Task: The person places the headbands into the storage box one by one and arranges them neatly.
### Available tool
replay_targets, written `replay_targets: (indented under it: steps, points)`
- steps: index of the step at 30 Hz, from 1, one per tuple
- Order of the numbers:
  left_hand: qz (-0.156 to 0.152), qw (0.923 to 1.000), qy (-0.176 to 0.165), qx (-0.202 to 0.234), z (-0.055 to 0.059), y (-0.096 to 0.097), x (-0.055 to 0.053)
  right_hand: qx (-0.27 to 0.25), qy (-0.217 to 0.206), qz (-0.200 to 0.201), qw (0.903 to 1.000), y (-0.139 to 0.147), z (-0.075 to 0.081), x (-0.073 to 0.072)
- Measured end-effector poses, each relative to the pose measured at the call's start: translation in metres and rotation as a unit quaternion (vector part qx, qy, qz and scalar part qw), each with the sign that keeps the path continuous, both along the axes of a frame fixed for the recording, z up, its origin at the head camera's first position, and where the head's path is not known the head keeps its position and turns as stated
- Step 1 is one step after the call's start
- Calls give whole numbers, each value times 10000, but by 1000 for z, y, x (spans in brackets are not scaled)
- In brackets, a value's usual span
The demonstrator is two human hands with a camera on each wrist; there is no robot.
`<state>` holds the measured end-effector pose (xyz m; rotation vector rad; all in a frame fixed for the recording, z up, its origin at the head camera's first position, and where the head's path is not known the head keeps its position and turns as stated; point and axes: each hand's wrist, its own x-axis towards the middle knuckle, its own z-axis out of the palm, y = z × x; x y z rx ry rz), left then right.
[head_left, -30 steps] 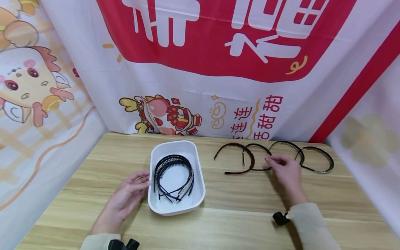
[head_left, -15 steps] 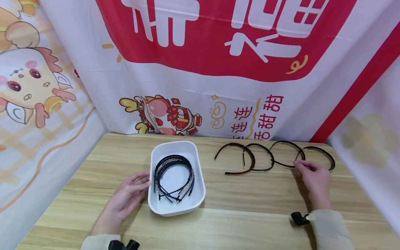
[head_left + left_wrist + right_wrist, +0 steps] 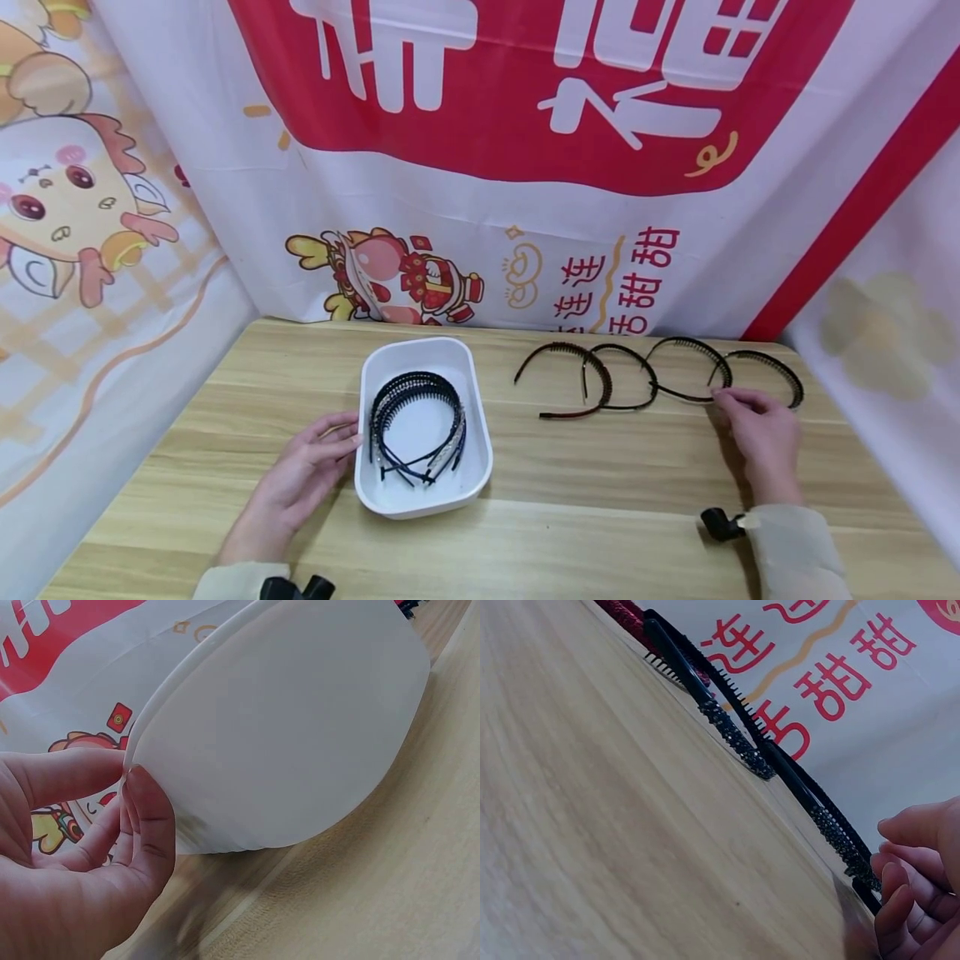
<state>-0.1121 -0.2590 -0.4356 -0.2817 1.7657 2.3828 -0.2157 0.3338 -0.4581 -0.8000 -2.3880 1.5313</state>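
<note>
My left hand (image 3: 311, 471) rests loosely bent against the left side of a white plastic bin (image 3: 480, 400). In the left wrist view, its fingertips (image 3: 142, 780) touch the bin's outer wall and rim. Black toothed headbands (image 3: 416, 385) lie stacked inside the bin. To the right, several headbands form an overlapping row: a dark red one (image 3: 607, 387), a black one (image 3: 652, 371), and black glittery ones. My right hand (image 3: 761, 433) pinches the near end of the rightmost headband (image 3: 791, 379), beside the neighbouring headband (image 3: 726, 367); the fingers hide that end.
A wooden table (image 3: 570, 517) carries everything. White printed cloth (image 3: 495, 200) hangs behind and on both sides, meeting the table just past the row of headbands.
My right hand has moved right along the row, from beside the second headband to the rightmost one. The left hand and bin have stayed in place.
</note>
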Motion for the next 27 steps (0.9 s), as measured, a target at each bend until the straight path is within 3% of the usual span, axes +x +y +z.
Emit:
replay_targets:
  steps: [13, 27]
  points:
    - [36, 9999, -98, -113, 1, 0, 0, -408, -84, -263, 9988, 4, -1, -1]
    - [69, 9999, -106, -48, 0, 1, 0, 152, -659, 26, 9977, -1, 8, -15]
